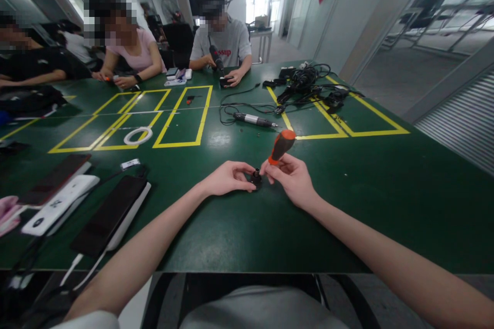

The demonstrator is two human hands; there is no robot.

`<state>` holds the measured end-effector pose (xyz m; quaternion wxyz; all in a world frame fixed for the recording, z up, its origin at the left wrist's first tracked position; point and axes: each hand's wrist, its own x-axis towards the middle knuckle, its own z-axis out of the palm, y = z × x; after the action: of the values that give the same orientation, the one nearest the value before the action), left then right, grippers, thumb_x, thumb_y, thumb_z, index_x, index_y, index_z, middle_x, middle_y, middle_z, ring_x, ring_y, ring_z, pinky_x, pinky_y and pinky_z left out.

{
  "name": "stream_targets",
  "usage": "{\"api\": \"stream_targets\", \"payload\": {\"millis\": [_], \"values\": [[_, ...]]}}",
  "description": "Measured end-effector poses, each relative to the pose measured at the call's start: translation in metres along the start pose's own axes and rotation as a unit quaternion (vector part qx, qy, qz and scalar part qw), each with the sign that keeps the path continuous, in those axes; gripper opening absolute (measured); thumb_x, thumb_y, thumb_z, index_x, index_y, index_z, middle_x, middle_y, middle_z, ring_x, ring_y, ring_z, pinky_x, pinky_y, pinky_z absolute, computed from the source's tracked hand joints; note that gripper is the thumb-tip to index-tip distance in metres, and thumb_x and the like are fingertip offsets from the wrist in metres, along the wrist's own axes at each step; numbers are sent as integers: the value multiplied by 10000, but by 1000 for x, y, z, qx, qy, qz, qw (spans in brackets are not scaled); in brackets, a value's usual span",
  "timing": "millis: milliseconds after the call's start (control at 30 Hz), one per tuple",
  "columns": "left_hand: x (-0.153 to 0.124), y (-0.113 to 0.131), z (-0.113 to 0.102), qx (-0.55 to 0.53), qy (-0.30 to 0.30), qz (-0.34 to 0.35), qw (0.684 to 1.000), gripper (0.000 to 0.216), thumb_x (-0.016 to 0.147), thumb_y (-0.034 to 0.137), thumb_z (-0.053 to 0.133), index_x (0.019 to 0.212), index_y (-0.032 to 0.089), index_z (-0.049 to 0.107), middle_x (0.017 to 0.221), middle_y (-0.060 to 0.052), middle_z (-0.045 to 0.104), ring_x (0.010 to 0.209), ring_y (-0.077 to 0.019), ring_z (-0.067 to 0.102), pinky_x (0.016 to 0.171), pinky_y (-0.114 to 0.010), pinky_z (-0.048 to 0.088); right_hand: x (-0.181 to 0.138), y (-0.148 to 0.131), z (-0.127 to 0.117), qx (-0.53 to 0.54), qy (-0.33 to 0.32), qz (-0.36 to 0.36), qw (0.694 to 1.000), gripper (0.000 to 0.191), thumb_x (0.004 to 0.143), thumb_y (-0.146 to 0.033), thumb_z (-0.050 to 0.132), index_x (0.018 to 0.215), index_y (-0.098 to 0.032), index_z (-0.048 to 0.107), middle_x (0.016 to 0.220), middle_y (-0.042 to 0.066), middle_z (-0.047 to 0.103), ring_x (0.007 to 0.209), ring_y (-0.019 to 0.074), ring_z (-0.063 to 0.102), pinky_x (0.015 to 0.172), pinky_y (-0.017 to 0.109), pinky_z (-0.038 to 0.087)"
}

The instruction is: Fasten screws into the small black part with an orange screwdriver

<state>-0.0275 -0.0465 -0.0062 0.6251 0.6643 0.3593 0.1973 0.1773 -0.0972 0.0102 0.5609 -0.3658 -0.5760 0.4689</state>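
On the green table a small black round part (256,179) with a short upright post stands between my hands. My left hand (230,179) grips it from the left, thumb and fingers closed about its sides. My right hand (290,177) is just to the right of the part and holds a screwdriver (283,145) with an orange and dark grey handle. The handle slants up and to the right out of the fist. The screwdriver's shaft and tip are hidden by my fingers, so I cannot tell whether they touch the part.
An electric screwdriver (254,120) lies ahead with its cable, near a heap of black cables (304,79). Left are a tape roll (138,135), a power strip (62,203) and a phone (111,213). Across the table, a person in grey (235,43) handles a tool; others sit left.
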Motion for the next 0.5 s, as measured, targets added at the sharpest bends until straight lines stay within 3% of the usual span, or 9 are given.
{"api": "stream_targets", "payload": {"millis": [233,500], "values": [[0,1,0,-6,-3,3,1000,503,682,305,924,1096,107,719,697,-12,746,642,-131,702,650,-219,491,-1,1,2,33,-8,-4,999,405,844,-605,774,839,-206,705,704,16,725,499,111,546,535,286,494],[0,1,0,-2,2,0,1000,510,682,294,922,1108,101,720,677,-12,741,635,-127,692,626,-208,461,1,0,3,56,6,2,998,412,788,-544,853,832,-230,589,663,-13,726,480,106,539,526,268,495]]}}
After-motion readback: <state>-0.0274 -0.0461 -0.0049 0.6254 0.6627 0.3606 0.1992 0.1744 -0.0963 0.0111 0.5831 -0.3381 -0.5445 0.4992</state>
